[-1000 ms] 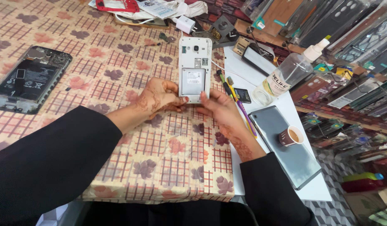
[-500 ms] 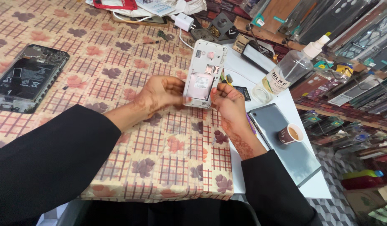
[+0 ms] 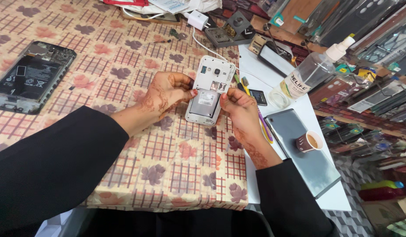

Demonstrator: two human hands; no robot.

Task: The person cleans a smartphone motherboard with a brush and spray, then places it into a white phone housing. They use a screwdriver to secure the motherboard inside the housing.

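Holding the white phone face down with its back cover off, both hands are on it right now, lifted a little above the patterned tablecloth, middle of the scene. Left hand grips the phone's left edge, fingers curled, thumb tip pressed against the side by the battery bay. Right hand comes in from the right edge, thumb and forefinger pinched together at the rim near the card slots; whether something tiny sits between those fingertips, I cannot tell.

Risk, as I judge it: the phone is carried only by fingertips on its edges, so a slip would drop it on the table, and a hard pry at the rim could bend the exposed slots. Near on the right, a paper cup of a brown drink stands on a grey tablet; a swing of the right elbow could tip it over the electronics.

Count: two phones, the white one and one opened dark phone far left. One tablet, one cup, one clear spray bottle lying tilted on the white mat, one white charger plug at the far edge
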